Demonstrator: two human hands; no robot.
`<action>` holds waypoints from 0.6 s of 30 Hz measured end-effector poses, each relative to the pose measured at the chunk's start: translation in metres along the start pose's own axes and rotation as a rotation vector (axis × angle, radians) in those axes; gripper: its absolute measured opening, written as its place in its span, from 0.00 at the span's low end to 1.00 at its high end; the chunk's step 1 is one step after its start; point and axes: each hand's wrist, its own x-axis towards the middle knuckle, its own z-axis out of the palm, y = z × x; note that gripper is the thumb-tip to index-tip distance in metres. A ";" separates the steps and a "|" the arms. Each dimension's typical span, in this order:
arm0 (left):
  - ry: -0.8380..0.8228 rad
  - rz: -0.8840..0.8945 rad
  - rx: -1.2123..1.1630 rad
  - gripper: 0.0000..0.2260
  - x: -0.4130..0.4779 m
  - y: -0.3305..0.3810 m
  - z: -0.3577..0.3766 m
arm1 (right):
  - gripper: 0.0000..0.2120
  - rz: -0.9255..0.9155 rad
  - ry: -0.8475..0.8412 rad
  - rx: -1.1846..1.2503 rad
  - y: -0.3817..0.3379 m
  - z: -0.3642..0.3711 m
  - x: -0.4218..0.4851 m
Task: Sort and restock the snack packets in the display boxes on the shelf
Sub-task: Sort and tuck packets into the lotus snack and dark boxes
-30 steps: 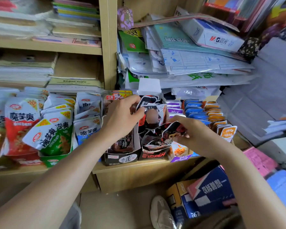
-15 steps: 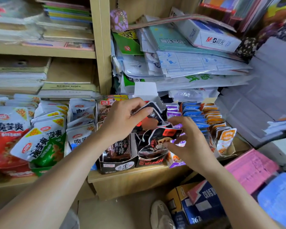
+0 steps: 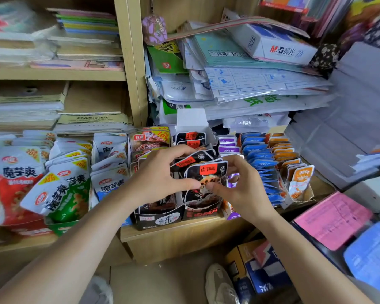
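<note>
Both hands are at the middle of the shelf (image 3: 173, 230), busy with one black packet (image 3: 206, 172) that has a red label. The left hand (image 3: 160, 174) has its thumb pressed low on the packet's front while its fingers curl over the tops of the ones behind, so it pinches the bunch from the left. The right hand (image 3: 246, 189) pinches the same packet from the right, with its thumb on the front nearly touching the left thumb and its fingers hooked round the right edge.

The packet stands upright at the front of its row, its lower part down inside the black display box (image 3: 201, 213) (a white back flap (image 3: 191, 119) sticks up behind the row). Just left of it sits a second black box (image 3: 158, 218), partly hidden by the left wrist.

To the right, side by side, run rows of purple packets (image 3: 228, 148), blue packets (image 3: 257, 159) and orange packets (image 3: 299, 176). Further left, bigger pouches lean forward, a red pouch (image 3: 13, 178) and a green pouch (image 3: 66, 198) among them. Above the boxes slumps a heap of papers (image 3: 261, 84) with a white carton (image 3: 276, 48) on top. Lower down to the right are a pink pad (image 3: 331, 218) and a shoe (image 3: 219, 284).
</note>
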 end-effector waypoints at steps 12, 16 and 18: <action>0.391 0.141 -0.104 0.16 0.003 -0.006 0.002 | 0.53 -0.183 -0.210 -0.208 -0.004 0.009 0.027; 0.361 0.105 -0.174 0.09 0.006 -0.007 -0.001 | 0.40 -0.162 -0.117 -0.230 0.000 0.007 0.038; 0.343 0.070 -0.209 0.07 0.008 -0.007 -0.003 | 0.35 -0.162 -0.117 -0.240 0.005 0.005 0.046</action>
